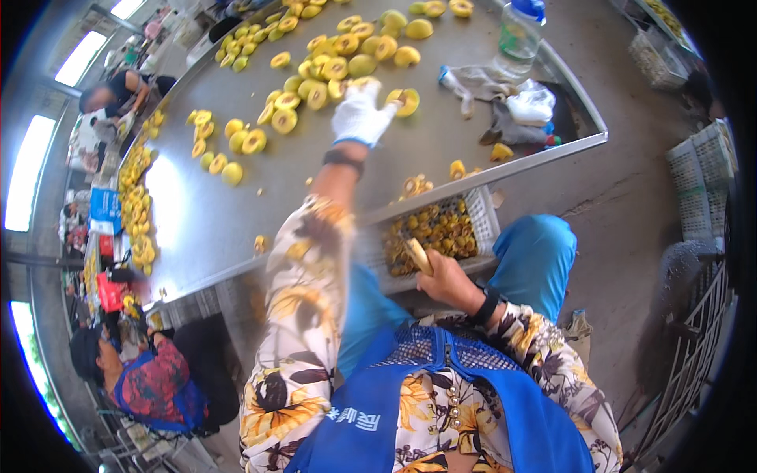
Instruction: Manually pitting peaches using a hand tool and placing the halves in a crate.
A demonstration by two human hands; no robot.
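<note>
My left hand (362, 112), in a white knit glove, reaches over the metal table (236, 219) among halved yellow fruits (335, 68). Its fingers are at the near edge of the pile, and its thumb touches or nearly touches a fruit half (408, 103); whether it grips one cannot be told. My bare right hand (446, 281) is closed around a wooden handle (419, 256) of a tool whose tip is blurred, above a white plastic crate (484, 216) that holds cut fruit pieces (434, 227). A few pieces of fruit (417, 185) lie at the table's near edge.
At the table's right corner are a plastic bottle (519, 44), grey gloves (482, 81) and a white plastic bag (531, 103). The raised metal rim (550, 151) borders the table. Co-workers sit at the left, one in a red patterned top (157, 384). White crates (704, 171) stand at the right.
</note>
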